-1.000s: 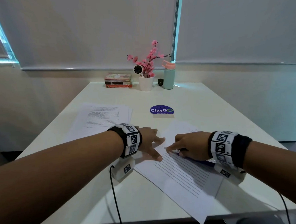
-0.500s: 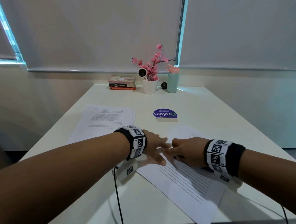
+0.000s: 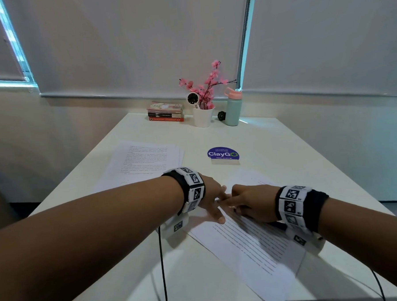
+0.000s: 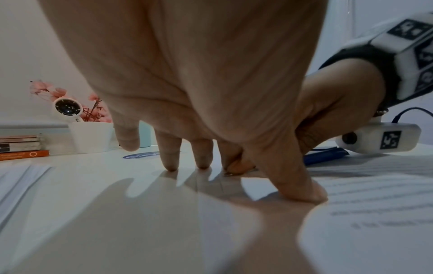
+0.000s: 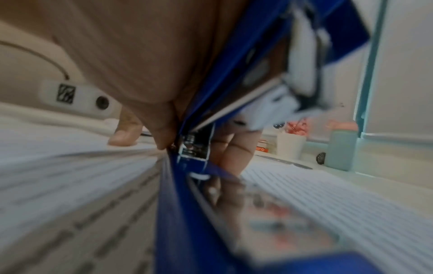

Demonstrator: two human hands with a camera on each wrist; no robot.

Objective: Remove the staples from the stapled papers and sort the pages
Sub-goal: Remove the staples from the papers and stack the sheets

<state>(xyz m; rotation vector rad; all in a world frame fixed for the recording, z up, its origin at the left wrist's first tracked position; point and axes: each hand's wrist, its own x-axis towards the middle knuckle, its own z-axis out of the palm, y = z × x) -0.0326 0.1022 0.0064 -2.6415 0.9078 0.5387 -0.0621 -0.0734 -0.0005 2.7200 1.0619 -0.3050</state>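
Observation:
The stapled papers point(image 3: 250, 242) lie slanted on the white table point(image 3: 284, 145) in front of me. My left hand point(image 3: 215, 202) presses its straight fingertips point(image 4: 302, 192) down on the sheet's upper left part. My right hand point(image 3: 248, 203) grips a blue stapler point(image 5: 194, 129) and holds its tip low against the paper, right beside the left fingers. A bit of the blue stapler point(image 4: 325, 155) also shows behind the left thumb. The staple itself is hidden by the fingers. A pile of loose printed pages point(image 3: 145, 162) lies at the far left.
At the back of the table stand a stack of books point(image 3: 165, 111), a white pot with pink flowers point(image 3: 202, 118) and a mint bottle point(image 3: 233, 109). A blue ClayGo sticker point(image 3: 223, 153) lies mid-table. Wrist camera cables point(image 3: 162, 267) hang over the near edge.
My right hand has slid left along the paper until its fingers meet the left hand's fingers. The left hand stays pressed on the sheet.

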